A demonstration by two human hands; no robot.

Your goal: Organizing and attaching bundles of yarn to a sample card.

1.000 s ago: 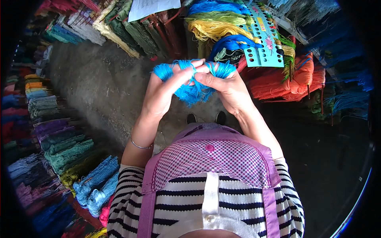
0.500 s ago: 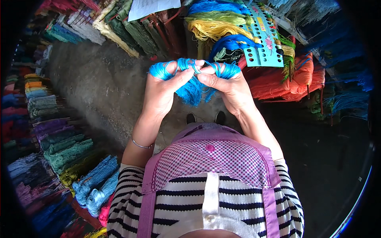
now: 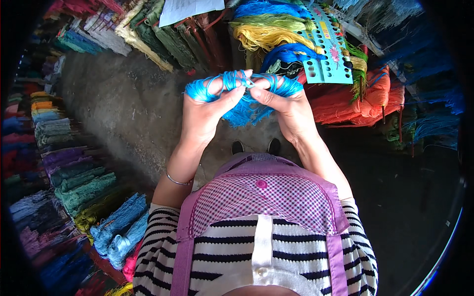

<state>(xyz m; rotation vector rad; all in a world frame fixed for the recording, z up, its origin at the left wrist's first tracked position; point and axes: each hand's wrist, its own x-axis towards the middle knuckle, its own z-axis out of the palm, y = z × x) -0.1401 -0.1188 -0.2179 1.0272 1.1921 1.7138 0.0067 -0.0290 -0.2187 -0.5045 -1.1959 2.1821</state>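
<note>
A bright blue skein of thread [image 3: 241, 112] is looped over the fingers of both hands, and its loose strands hang between them. My left hand [image 3: 206, 111] is closed, with thread wrapped round its fingers and the thumb pressed toward the index finger. Close beside it, my right hand [image 3: 289, 106] is closed too, pinching strands between thumb and forefinger. The fingertips of the two hands nearly meet at a small knot or crossing of thread, too fine to make out. Both hands are held up in front of my apron [image 3: 261, 197].
A turquoise card with holes [image 3: 328, 64] lies at the back right beside yellow thread hanks [image 3: 261, 37]. Red-orange hanks [image 3: 355, 106] hang below it. Rows of coloured hanks [image 3: 86, 190] line the left side. A white paper [image 3: 190, 10] rests at the top. Concrete floor [image 3: 118, 98] stretches between.
My hands have moved slightly apart, the right one a little to the right. The hanging part of the blue skein has drawn up and shifted right. Both hands keep hold of the thread.
</note>
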